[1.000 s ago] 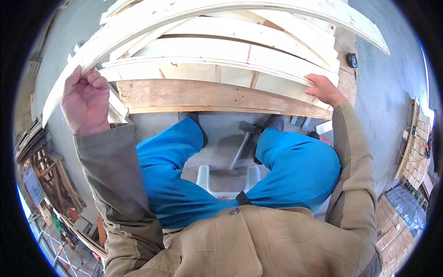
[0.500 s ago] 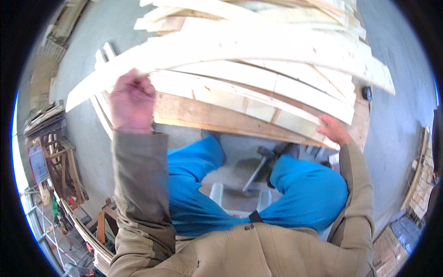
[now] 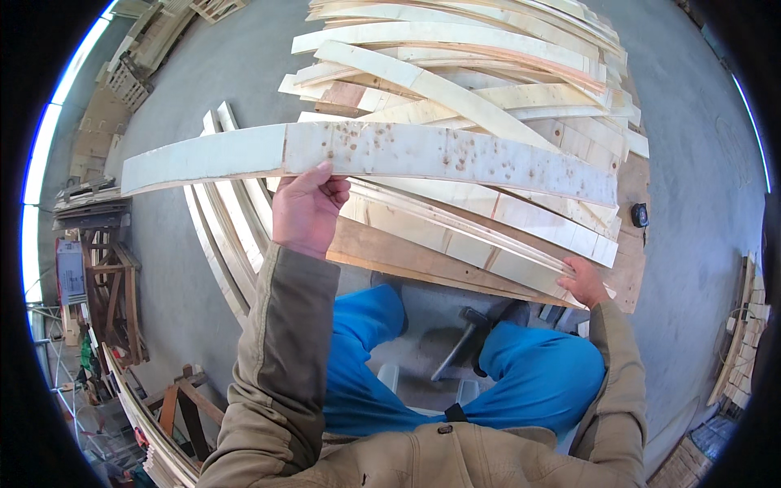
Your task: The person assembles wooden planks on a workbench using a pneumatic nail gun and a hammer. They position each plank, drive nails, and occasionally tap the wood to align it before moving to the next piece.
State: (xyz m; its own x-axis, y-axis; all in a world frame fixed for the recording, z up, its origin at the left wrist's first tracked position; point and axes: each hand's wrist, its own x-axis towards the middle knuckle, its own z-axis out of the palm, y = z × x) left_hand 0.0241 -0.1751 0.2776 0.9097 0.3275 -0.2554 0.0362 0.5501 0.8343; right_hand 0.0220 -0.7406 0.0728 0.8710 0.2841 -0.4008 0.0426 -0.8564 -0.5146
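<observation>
My left hand pinches the lower edge of a long pale wooden board between thumb and fingers. Dark knots speckle the board's middle and right part; its left end juts past the work surface. At the near right, my right hand has its fingers closed on the ends of thin wooden strips, which slant down from left to right. These strips rest over a wider plank on the plywood worktop. More pale boards lie criss-crossed in a pile beyond the held board.
A black tape measure sits at the worktop's right edge. Several long boards lean at its left. Between my blue-trousered legs, a hammer is below the worktop. Wooden frames and stacked timber stand farther out on either side.
The held board has turned, so its glare is gone and its knots show. My left hand has shifted right and lower in the picture; my right hand stays at the strips' ends.
</observation>
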